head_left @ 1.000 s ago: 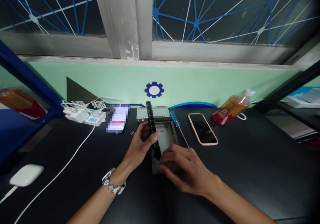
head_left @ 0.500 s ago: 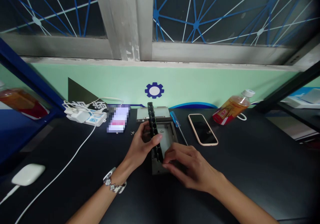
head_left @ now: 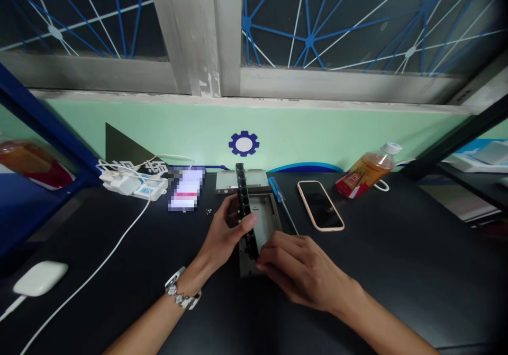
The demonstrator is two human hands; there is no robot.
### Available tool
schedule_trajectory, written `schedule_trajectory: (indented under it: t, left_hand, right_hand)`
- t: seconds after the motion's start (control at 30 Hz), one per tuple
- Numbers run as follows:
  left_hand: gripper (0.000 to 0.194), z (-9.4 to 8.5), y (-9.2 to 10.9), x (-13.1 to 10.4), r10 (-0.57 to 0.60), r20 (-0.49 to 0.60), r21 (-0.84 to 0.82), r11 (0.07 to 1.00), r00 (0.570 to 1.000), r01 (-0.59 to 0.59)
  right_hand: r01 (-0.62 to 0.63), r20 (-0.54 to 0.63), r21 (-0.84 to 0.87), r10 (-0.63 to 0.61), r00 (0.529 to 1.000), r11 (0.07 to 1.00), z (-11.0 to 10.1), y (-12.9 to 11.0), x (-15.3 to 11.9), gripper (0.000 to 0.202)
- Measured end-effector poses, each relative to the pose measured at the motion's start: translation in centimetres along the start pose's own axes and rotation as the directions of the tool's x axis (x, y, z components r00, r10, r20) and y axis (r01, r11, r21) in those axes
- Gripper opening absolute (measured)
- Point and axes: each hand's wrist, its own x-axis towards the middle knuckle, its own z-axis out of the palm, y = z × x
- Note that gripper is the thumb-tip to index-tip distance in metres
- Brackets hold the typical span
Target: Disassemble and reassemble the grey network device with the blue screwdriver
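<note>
A long black strip-like part (head_left: 242, 185) with a row of round black shapes stands tilted over an open grey metal case (head_left: 274, 207). My left hand (head_left: 222, 233) is closed on the strip near its middle, thumb on the right side and fingers behind. At its near end, my right hand (head_left: 305, 267) is closed in a pinch with the fingertips touching the corner; whether anything small is between them is hidden. A light panel (head_left: 260, 178) lies at the far end of the case. Just right of the case lies a blue-handled screwdriver (head_left: 278, 190).
Several small screws (head_left: 208, 211) lie left of my left hand. Beyond them are a lit phone (head_left: 186, 191) and a power strip (head_left: 153, 185) with a white cable. Rightward are a dark phone (head_left: 320, 206) and a drink bottle (head_left: 367, 171). A white charger (head_left: 42, 278) sits left.
My right hand has tilted slightly and its fingers have curled a little lower at the strip's near end. My left hand keeps its hold. The view has shifted slightly.
</note>
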Motion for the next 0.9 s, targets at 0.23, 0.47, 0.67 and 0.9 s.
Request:
schedule_trajectory:
  t: [0.23,0.47,0.67,0.9]
  left_hand:
    - [0.058,-0.13,0.10,0.06,-0.003,-0.012,-0.005,1.000,1.000,0.003]
    - [0.055,0.25,0.35,-0.13,0.005,0.002,-0.021,1.000,1.000,-0.005]
    - [0.056,0.02,0.41,0.00,0.005,0.003,-0.006,1.000,1.000,-0.005]
    - [0.055,0.11,0.49,0.00,-0.005,0.027,0.011,1.000,1.000,0.005]
  right_hand:
    - [0.007,0.051,-0.045,-0.005,0.999,0.999,0.17,-0.43,0.09,0.011]
    - [-0.006,-0.002,-0.005,0.006,1.000,1.000,-0.04,-0.44,0.03,0.007]
    - [0.017,0.027,-0.016,-0.016,1.000,1.000,0.30,-0.41,0.07,0.008]
    - [-0.002,0.014,-0.027,0.002,1.000,1.000,0.37,-0.48,0.21,0.010]
